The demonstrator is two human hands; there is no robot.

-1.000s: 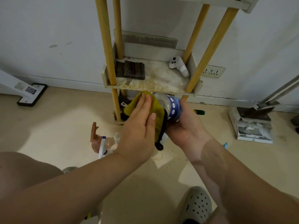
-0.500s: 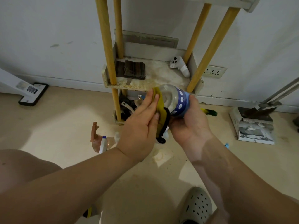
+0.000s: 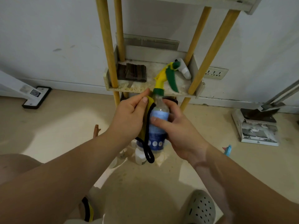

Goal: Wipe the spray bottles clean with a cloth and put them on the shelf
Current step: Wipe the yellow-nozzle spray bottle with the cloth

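Note:
A clear spray bottle [image 3: 157, 126] with a blue label and a yellow-and-green trigger head stands upright in the air in front of the shelf [image 3: 145, 88]. My right hand [image 3: 176, 128] grips its body from the right. Against the bottle's left side my left hand [image 3: 129, 120] presses a yellow cloth [image 3: 148, 120] with a black edge, its loop hanging below. Another bottle [image 3: 140, 155] stands on the floor under my hands, mostly hidden.
The shelf has yellow posts and holds a dark folded cloth [image 3: 134, 72] and a white controller [image 3: 184, 70]. A dustpan [image 3: 257, 125] lies on the floor at right and a white appliance base [image 3: 34, 97] at left. A small blue object [image 3: 227, 150] lies by my right forearm.
The bottle has turned from lying with its base toward me to upright, trigger head on top. The cloth has shifted from the bottle's end to its left side.

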